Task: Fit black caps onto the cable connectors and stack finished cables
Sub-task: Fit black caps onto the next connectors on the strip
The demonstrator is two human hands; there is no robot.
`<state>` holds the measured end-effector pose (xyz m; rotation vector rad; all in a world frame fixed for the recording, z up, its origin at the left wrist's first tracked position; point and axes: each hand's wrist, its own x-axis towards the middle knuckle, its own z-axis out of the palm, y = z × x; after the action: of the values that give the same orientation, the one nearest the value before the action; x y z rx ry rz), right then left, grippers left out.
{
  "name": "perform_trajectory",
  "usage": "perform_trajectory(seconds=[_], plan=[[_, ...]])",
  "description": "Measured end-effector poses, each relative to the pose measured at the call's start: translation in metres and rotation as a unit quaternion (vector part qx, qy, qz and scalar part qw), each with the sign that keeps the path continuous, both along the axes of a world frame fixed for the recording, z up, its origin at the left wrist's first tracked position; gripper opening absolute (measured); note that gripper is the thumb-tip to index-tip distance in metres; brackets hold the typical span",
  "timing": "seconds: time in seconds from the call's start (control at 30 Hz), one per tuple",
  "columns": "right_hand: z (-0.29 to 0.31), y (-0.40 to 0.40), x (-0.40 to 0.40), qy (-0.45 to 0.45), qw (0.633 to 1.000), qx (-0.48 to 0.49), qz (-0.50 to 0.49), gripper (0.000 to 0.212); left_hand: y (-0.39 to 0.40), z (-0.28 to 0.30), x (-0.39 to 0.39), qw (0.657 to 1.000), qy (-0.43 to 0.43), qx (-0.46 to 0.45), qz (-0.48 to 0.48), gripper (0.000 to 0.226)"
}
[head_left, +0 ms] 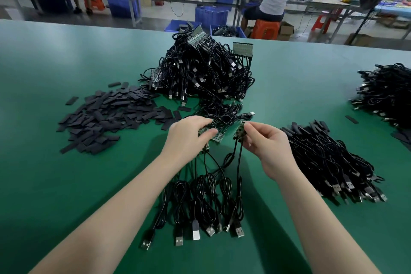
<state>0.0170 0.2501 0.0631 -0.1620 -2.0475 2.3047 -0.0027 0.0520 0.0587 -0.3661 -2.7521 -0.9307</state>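
Right hand (265, 144) pinches a small green connector board (239, 131) at its edges, cable hanging limp below. Left hand (189, 138), fingers curled, holds further boards (214, 137) on the green table (66, 62). Boards appear light and rigid; grip the edges. Black caps (111, 115) lie heaped left, thin and flexible-looking.

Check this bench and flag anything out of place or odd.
Mostly orderly. A few black caps lie stray on the green table, apart from the main cap pile: one near the right-hand cable stack, others at the pile's far edge. Nothing looks damaged or spilled.
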Motion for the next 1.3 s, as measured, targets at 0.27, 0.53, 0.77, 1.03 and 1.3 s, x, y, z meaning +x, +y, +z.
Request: perform_trajectory(seconds=[0.27, 0.53, 0.77, 1.03, 1.3], plan=[[0.009, -0.008, 0.007, 0.059, 0.996, 0.059, 0.014, 0.016, 0.025, 0.01, 0.012, 0.966, -0.074, 0.243, -0.052, 0.01], [0.012, -0.014, 0.007, 0.091, 0.985, 0.145, 0.013, 0.016, 0.03, 0.004, 0.018, 0.954, -0.089, 0.286, -0.012, 0.011], [0.012, -0.014, 0.006, 0.07, 0.978, 0.194, 0.021, 0.009, 0.032, 0.001, 0.019, 0.96, -0.073, 0.268, 0.024, 0.006], [0.017, -0.006, 0.006, 0.046, 0.988, 0.114, 0.098, 0.006, 0.022, 0.006, 0.018, 0.911, -0.159, 0.378, -0.038, 0.01], [0.022, -0.003, 0.004, 0.015, 0.987, 0.07, 0.141, 0.006, 0.02, 0.011, 0.026, 0.824, -0.269, 0.489, -0.094, 0.018]])
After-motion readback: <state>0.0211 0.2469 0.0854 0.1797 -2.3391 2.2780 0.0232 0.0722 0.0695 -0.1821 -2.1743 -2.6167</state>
